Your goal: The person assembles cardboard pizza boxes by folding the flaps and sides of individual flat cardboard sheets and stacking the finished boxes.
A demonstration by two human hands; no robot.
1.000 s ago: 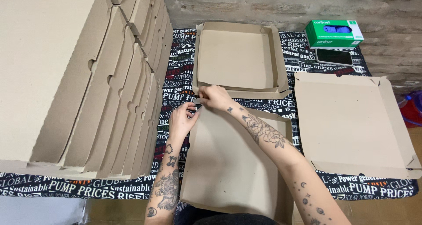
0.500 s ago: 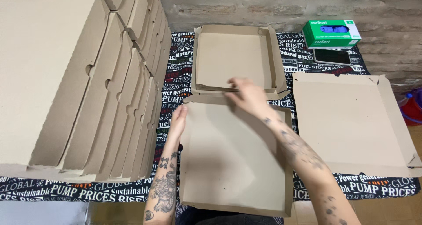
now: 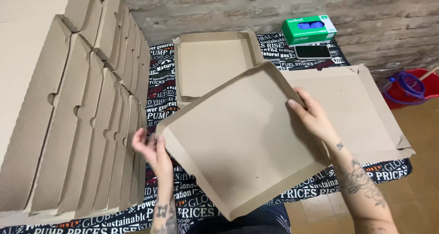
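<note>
Cardboard tray (image 3: 242, 142) is empty, held tilted and turned cornerwise above the counter (image 3: 160, 92). Left hand (image 3: 151, 147) grips its near-left corner edge, fingers curled on the rim; right hand (image 3: 313, 115) pinches the right side wall, thumb inside. Second empty tray (image 3: 212, 62) lies flat behind it, and a flat cardboard sheet (image 3: 366, 110) lies to the right, partly under the held tray. Stack of folded boxes (image 3: 68, 115) crowds the left edge, just beside the left hand. Green box (image 3: 308, 29) and phone (image 3: 313, 52) sit by the wall.
</note>
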